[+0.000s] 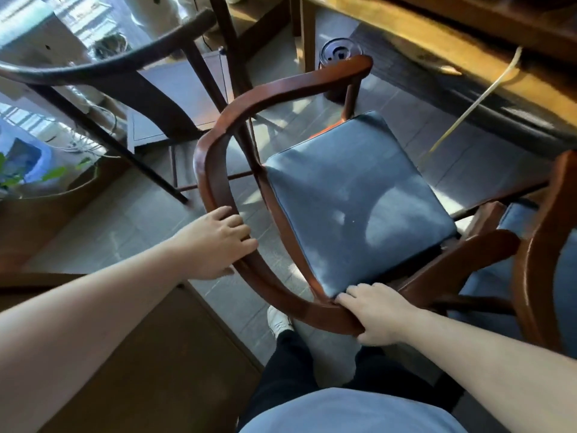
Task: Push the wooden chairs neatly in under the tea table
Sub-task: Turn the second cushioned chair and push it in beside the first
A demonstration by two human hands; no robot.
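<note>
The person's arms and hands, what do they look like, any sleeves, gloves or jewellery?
Both forearms are bare; no sleeves reach into view. The left hand and right hand wear no gloves, and no rings, watch or bracelets show.

Red-brown wooden chair, blue cushion, angled beside tea table

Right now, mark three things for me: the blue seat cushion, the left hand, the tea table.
blue seat cushion (352, 195), head view, middle of its top face.
left hand (215, 242), head view, back of the hand on the chair's curved rail.
tea table (415, 35), head view, bare wooden top near its edge.
</note>
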